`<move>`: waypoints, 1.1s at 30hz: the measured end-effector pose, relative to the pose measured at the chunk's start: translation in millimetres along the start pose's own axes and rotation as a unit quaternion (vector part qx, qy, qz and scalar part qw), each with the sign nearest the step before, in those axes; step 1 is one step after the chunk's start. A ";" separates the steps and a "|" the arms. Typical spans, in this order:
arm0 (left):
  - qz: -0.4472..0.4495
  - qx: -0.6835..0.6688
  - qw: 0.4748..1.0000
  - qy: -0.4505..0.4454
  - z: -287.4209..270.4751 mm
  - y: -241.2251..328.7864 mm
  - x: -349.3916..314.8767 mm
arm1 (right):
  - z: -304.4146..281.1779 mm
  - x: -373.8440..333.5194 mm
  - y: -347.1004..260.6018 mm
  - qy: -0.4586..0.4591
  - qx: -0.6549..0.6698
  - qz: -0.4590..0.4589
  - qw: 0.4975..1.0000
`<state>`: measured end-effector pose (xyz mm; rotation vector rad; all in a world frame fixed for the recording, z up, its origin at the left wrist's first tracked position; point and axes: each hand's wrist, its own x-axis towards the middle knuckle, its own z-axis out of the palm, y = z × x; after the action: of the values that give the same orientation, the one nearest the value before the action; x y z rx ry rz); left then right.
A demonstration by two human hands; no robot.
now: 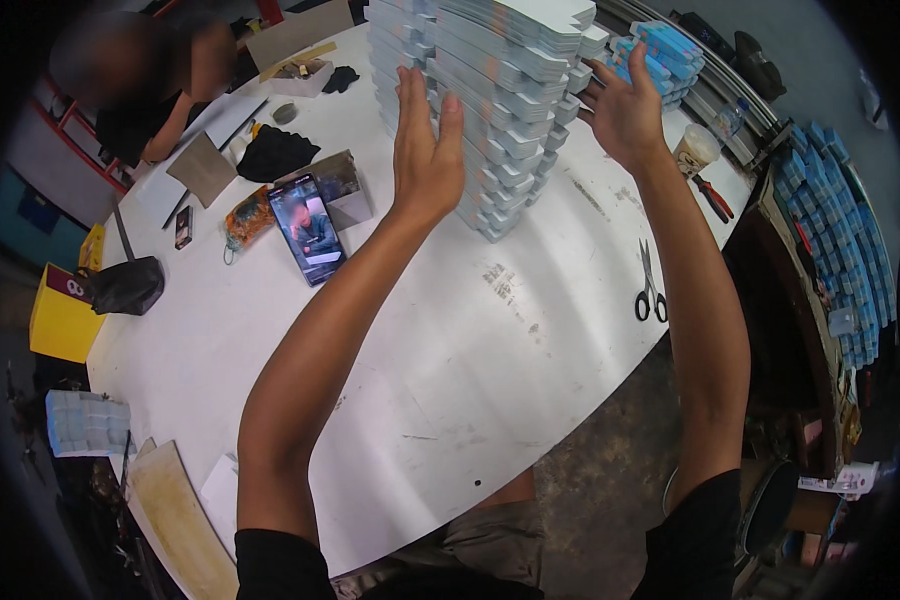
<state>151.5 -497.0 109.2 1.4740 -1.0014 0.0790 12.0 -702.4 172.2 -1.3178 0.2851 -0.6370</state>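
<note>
A tall stack of flat, pale die-cut cardboard pieces stands on the white table, its tabbed edges jutting out in layers. My left hand lies along the stack's left side, fingers stretched upward and the palm toward the stack. On the other side my right hand is spread open, its fingertips close to the stack's right edge. Whether those fingertips touch it cannot be made out. Neither hand grips anything.
A phone leans on a small box left of the stack. Scissors, red-handled pliers and a plastic cup lie rightward. Blue bundles sit behind. Another person is at the far left.
</note>
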 end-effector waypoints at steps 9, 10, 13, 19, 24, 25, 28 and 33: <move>0.174 0.058 0.983 -0.005 -7.0 25.3 23.3 | 7.9 11.7 -25.2 0.007 -0.012 -0.091 0.996; 0.204 0.072 0.976 -0.011 -4.8 31.7 29.1 | 5.7 16.2 -30.3 -0.003 -0.010 -0.099 0.995; 0.225 0.050 0.973 -0.025 6.8 41.5 48.7 | -21.6 48.3 -37.5 -0.076 0.088 -0.079 0.990; 0.235 0.112 0.964 -0.061 11.6 33.6 55.4 | 19.4 36.0 -41.3 -0.115 0.026 -0.139 0.983; 0.245 0.113 0.961 -0.053 15.9 29.9 57.5 | 28.4 20.1 -43.8 -0.096 0.031 -0.154 0.983; 0.244 0.118 0.961 -0.052 15.5 27.8 58.3 | 26.9 23.6 -42.9 -0.107 0.041 -0.146 0.983; 0.240 0.117 0.962 -0.058 18.2 32.1 56.9 | 14.0 30.3 -45.3 -0.128 0.055 -0.131 0.981; 0.242 0.135 0.959 -0.067 12.5 29.7 57.6 | 16.2 32.3 -45.0 -0.137 0.049 -0.132 0.980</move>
<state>162.6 -532.3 163.9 1.4593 -1.4945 0.4898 34.3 -713.2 224.3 -1.3409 -0.1475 -0.6722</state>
